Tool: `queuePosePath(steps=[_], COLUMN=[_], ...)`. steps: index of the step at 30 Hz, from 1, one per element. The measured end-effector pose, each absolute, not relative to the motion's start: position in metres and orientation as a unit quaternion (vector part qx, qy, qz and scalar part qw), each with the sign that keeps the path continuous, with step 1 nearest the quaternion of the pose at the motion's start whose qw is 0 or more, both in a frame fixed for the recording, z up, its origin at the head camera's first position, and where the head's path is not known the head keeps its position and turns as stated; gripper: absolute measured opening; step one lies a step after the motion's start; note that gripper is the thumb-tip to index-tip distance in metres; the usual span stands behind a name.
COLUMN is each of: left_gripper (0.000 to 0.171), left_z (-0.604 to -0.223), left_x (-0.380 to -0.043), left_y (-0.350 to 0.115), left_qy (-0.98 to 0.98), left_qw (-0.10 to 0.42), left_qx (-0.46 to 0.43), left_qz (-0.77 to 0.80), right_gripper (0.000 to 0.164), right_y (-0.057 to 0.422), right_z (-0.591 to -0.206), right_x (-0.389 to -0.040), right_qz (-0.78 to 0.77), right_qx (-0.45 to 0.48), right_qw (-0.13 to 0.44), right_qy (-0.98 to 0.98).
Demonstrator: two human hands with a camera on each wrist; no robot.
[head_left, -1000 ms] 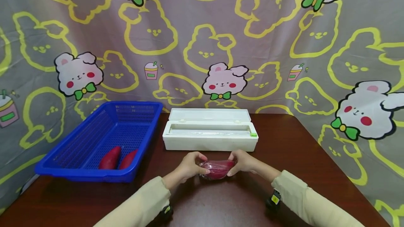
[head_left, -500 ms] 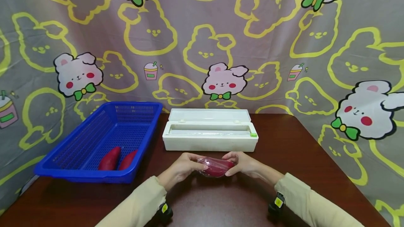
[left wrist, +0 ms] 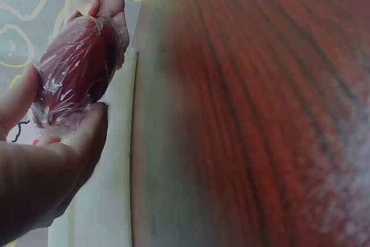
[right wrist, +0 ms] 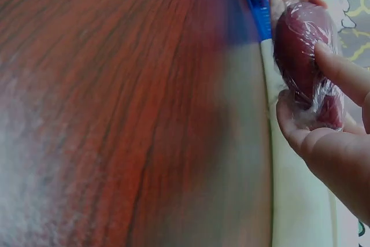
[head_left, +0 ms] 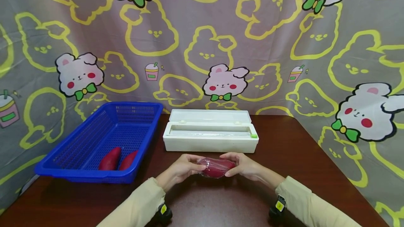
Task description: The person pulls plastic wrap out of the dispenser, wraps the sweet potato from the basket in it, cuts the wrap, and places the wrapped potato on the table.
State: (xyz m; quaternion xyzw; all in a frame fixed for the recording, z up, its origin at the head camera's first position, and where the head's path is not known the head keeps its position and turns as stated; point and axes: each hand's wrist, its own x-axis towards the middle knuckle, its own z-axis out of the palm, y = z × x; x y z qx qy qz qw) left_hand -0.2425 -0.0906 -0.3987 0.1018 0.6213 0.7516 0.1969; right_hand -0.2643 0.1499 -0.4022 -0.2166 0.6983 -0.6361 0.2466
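A red sweet potato wrapped in clear plastic film is held between both hands, in front of a white box. My left hand grips its left end between thumb and fingers. At the other end my right hand pinches it the same way. Up close in the left wrist view, the film clings in creases around the sweet potato. From the right wrist view, the film on the sweet potato bunches near the right hand's end.
Behind the hands stands the white cling film box, its lid raised and a roll inside. On the left, a blue plastic basket holds two unwrapped sweet potatoes. All rest on a dark wooden table before a patterned curtain.
Both hands have shifted their hold on the wrapped sweet potato and lifted it slightly. In the last half second they have barely moved. Basket and box stay where they were.
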Motion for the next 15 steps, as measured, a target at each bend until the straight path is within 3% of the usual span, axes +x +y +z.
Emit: queuePosePath(steps=[6, 12, 15], left_gripper=[0.036, 0.036, 0.037], left_z=[-0.399, -0.399, -0.398], left_x=[-0.241, -0.239, -0.24], left_y=[-0.088, -0.087, -0.087], left_qy=[0.627, 0.613, 0.61], left_qw=[0.199, 0.214, 0.232], left_qx=[0.093, 0.12, 0.133], left_qz=[0.748, 0.751, 0.746], right_gripper=[0.049, 0.045, 0.044], right_y=[0.152, 0.16, 0.163], right_z=[-0.398, -0.392, -0.389], right_x=[-0.264, -0.265, -0.264], right_qz=[-0.636, -0.615, -0.583], right_qx=[-0.232, -0.277, -0.293], right_qw=[0.25, 0.292, 0.279], right_qy=[0.692, 0.678, 0.705])
